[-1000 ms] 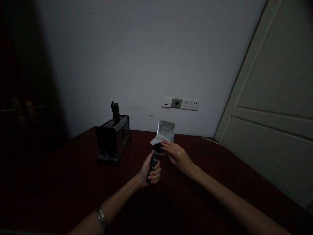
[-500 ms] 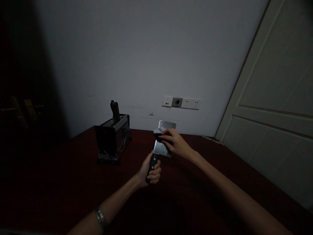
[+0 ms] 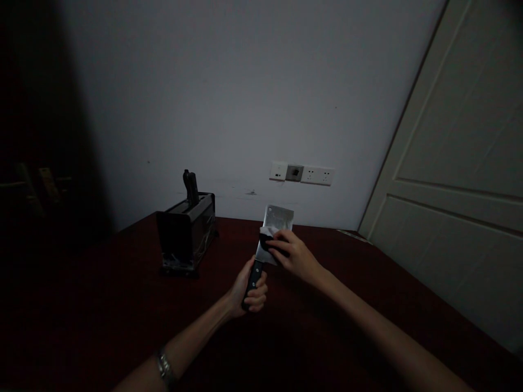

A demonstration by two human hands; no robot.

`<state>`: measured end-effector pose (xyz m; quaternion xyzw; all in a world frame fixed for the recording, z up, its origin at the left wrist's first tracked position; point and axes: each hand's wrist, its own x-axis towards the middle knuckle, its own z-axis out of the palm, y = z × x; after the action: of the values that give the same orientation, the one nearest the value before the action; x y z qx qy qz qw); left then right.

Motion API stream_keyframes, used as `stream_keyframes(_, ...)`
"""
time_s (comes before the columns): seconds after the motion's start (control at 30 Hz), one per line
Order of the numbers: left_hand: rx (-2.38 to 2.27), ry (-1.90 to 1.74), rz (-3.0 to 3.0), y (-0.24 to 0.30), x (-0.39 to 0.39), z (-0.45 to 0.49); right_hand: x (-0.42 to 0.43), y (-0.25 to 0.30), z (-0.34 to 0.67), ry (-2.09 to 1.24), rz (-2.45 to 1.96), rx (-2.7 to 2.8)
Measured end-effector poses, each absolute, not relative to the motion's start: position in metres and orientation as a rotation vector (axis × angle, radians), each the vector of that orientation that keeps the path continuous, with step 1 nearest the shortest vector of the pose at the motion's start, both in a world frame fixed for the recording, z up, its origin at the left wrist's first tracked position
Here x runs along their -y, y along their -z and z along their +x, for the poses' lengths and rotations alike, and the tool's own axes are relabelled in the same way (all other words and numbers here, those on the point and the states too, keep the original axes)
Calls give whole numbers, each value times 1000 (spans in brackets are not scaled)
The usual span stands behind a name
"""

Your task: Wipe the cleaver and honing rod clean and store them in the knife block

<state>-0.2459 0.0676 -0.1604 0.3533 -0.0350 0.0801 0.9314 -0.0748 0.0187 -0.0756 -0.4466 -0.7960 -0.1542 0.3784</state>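
My left hand (image 3: 247,291) is wrapped round the black riveted handle of a cleaver (image 3: 280,216), whose broad steel blade points up and away from me. Pinched in my right hand (image 3: 294,253) is a small black-and-white pad (image 3: 266,240), its exact kind unclear in the dim light. The pad lies against the flat of the blade, around its middle, and my right fingers cover part of the steel. Over to the left stands a dark knife block (image 3: 175,234) with black-handled tools (image 3: 190,187) upright in its top.
The dark red tabletop (image 3: 318,321) runs back to a pale wall (image 3: 229,92) with a row of sockets (image 3: 310,174). A white panelled door (image 3: 457,218) rises along the right side. Door handles (image 3: 49,185) show faintly at the dark left.
My right hand has slid the pad down the blade toward the handle, uncovering more of the far end. My left hand keeps its grip, slightly lower in view.
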Motion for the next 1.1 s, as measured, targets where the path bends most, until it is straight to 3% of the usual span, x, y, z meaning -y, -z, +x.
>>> stream_keyframes(0.47,121,-209,714,154,-67,-249,7,85,-78,357,-1169,2083)
stream_keyframes(0.83,89,-159,760,153,-62,-249,-40,28,-21,610,-1236,1950)
stream_keyframes(1.1,95,-196,737,153,-63,-248,-1,60,-61,459,-1193,2094)
